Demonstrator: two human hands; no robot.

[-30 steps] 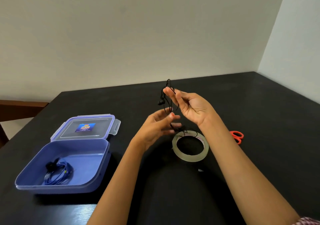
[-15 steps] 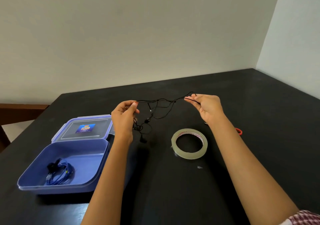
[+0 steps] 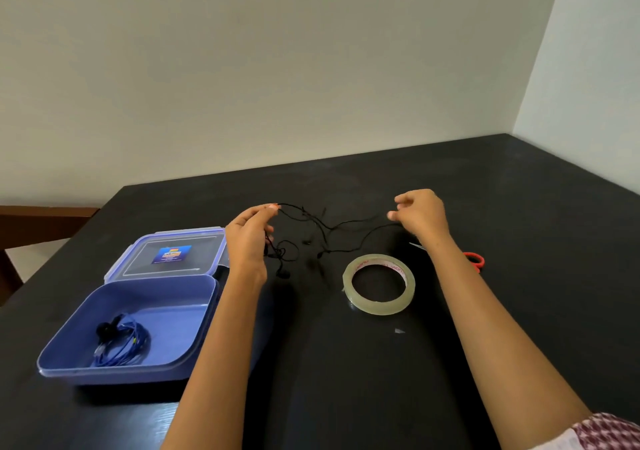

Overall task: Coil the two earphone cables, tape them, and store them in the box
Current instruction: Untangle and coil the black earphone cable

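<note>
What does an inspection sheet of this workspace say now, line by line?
Surface: black table, matte, one small scrap.
Job's things: blue earphones coiled in the open box; tape roll lying flat.
Clutter: red scissors, partly hidden behind the right arm.
Grips: left hand and right hand each pinch the black cable.
Cables: black cable uncoiled, sagging between the hands.
Surroundings: plain walls; nothing else seen.
</note>
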